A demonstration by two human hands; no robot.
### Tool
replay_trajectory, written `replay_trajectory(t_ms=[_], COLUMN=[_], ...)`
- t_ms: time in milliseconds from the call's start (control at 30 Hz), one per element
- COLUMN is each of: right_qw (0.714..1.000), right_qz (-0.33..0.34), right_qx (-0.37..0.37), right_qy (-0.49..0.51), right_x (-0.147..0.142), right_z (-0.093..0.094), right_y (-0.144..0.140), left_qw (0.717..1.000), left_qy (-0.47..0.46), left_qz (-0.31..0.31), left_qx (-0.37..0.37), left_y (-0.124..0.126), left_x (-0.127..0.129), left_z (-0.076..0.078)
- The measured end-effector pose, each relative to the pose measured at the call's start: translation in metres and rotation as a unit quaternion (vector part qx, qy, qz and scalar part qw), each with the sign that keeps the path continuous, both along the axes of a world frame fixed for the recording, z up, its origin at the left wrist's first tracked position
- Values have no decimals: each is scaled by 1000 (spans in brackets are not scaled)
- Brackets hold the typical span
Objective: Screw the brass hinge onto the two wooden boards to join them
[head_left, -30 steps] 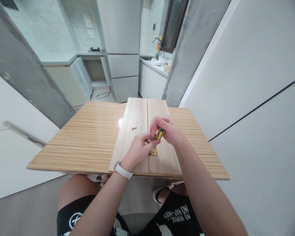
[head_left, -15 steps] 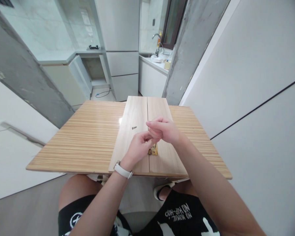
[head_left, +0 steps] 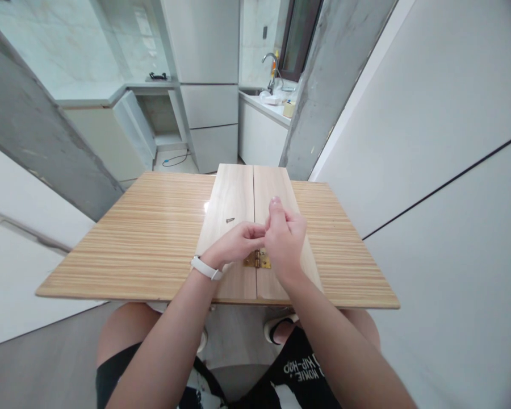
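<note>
The brass hinge lies flat across the seam between the two pale boards, near their front end, one leaf on each board. A second ago the yellow-and-black screwdriver handle showed between my right fingers above it; now my right hand has rolled over and come down onto the hinge's right leaf, fingers curled tight, and the handle is hidden inside the fist. I judge the tool is in there, but I cannot tell it from this view. My left hand, with the white watch band on its wrist, has slid in from the left and now pinches at something small just above the hinge, fingertips pressed against my right knuckles. What it pinches is covered, so I cannot say whether it is a screw or the tool's tip.

Both hands sit lower and closer to the hinge than before, which to me reads as the tool being set down into a hole in the plate, not held up in the air.

One loose screw rests alone on the left board, well apart from my hands and unmoved. The boards lie on the striped wooden table, my knees below its front edge. Behind are white kitchen cabinets and a sink tap.
</note>
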State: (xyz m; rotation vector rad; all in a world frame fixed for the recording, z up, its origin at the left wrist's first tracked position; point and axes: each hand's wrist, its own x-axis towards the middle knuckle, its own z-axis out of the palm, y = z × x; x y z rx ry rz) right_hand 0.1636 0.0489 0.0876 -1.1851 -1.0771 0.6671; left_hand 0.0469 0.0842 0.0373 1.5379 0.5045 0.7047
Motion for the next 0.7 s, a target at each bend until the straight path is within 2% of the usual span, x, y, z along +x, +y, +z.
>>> replay_trajectory(t_ms=[67, 167, 267, 367, 500, 633, 700], right_qw=[999, 1000, 996, 971, 900, 793, 752], right_qz=[-51, -20, 82, 237, 432, 601, 649], right_qx=[8, 4, -18, -36, -51, -84, -101], right_qy=[-17, -19, -4, 5, -18, -48, -49], right_x=[-8, -11, -5, 11, 36, 49, 49], right_z=[-1, 1, 4, 7, 14, 23, 25], right_y=[-3, -5, -5, 1, 21, 42, 47], left_qw=[1000, 994, 982, 970, 961, 957, 959], left_qy=[12, -1, -5, -16, -2, 24, 24], left_qz=[12, 95, 174, 234, 268, 280, 273], left_qx=[13, 51, 72, 69, 66, 70, 71], left_y=[-2, -15, -32, -43, -45, -44, -43], left_x=[-2, -2, 2, 6, 11, 11, 11], left_z=[0, 0, -3, -9, -14, -14, -12])
